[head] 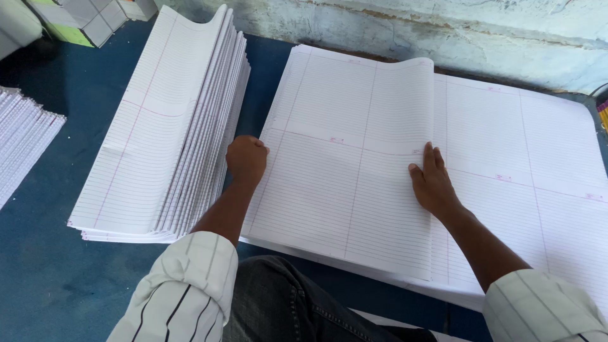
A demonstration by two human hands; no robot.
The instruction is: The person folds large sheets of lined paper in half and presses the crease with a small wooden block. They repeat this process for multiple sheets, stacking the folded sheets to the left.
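Note:
A large stack of white ruled sheets (506, 145) lies flat in front of me on a blue surface. Its top sheet (342, 164) is folded over to the left, the fold edge running down the middle. My left hand (246, 158) is closed into a fist and presses on the left edge of that folded sheet. My right hand (432, 180) lies flat, fingers together, on the fold edge. Left of it sits a pile of folded ruled sheets (161, 133), fanned at its right side.
The blue table surface (44, 253) shows around the piles. Another stack of ruled paper (19, 139) lies at the far left. Small boxes (88, 19) stand at the top left. A pale rough wall (443, 31) runs along the back.

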